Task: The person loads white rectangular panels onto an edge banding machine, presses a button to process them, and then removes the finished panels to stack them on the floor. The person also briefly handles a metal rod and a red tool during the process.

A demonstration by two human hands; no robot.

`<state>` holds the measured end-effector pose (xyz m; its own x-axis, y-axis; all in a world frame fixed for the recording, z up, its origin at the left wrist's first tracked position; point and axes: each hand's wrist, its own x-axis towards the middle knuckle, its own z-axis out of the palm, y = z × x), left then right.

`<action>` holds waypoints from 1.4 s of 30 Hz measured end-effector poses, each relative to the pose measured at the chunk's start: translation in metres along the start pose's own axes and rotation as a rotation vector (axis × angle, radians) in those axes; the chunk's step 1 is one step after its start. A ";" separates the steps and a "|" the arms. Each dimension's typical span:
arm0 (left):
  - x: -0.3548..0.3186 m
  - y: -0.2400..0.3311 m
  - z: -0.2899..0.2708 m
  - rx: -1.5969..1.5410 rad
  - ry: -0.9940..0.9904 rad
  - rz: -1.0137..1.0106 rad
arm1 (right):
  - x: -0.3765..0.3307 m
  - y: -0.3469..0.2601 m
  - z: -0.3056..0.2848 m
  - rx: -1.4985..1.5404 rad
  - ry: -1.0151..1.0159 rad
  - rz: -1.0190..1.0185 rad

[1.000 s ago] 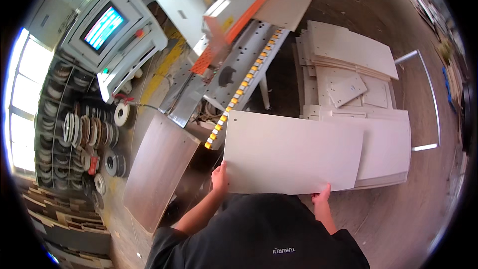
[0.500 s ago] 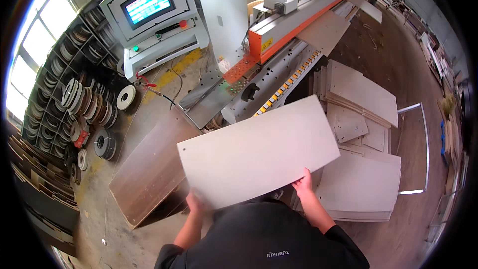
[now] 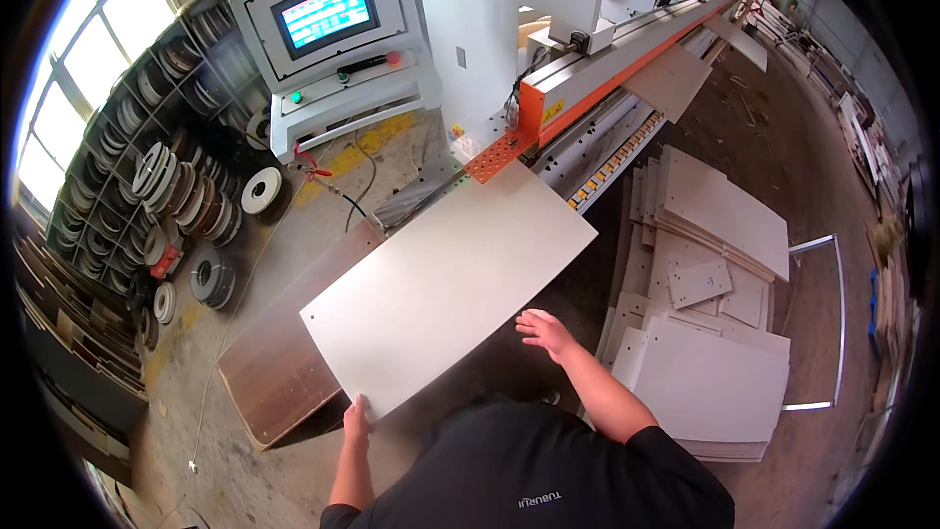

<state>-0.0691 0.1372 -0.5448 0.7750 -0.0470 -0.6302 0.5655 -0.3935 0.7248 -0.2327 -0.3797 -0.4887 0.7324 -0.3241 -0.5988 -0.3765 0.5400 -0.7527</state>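
A pale rectangular panel (image 3: 450, 284) with a small hole near its left corner lies at an angle in front of me. Its far end reaches the perforated orange plate (image 3: 497, 154) at the feed end of a long machine, and its left part overlaps a brown board (image 3: 274, 387). My left hand (image 3: 357, 419) grips the panel's near edge, thumb on top and fingers hidden underneath. Just off the right-hand long edge, my right hand (image 3: 548, 335) is open with fingers spread, holding nothing.
Stacked pale panels (image 3: 705, 382) stand to my right beside a white metal frame (image 3: 839, 323). A control console (image 3: 333, 49) with a lit screen is at the far left. Edging rolls (image 3: 211, 279) and a loaded rack line the left. Another panel (image 3: 668, 83) sits farther along the machine.
The panel has gone forward and turned, its far end now at the orange plate. My right hand has let go of its edge; my left still holds on.
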 end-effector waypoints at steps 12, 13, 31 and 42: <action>-0.011 0.014 0.044 -0.280 0.145 -0.034 | 0.009 0.004 0.045 0.326 -0.144 -0.168; -0.016 0.020 0.045 -0.291 0.157 -0.041 | 0.008 0.006 0.048 0.341 -0.143 -0.178; 0.019 0.016 0.128 -0.301 0.037 0.022 | 0.045 -0.031 -0.003 0.409 0.001 -0.299; 0.016 0.074 0.203 -0.337 -0.288 -0.144 | 0.021 -0.005 -0.079 0.216 0.181 -0.228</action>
<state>-0.0727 -0.0788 -0.5578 0.5994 -0.2853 -0.7479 0.7583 -0.0970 0.6447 -0.2607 -0.4504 -0.5194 0.6644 -0.5765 -0.4757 -0.0727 0.5836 -0.8088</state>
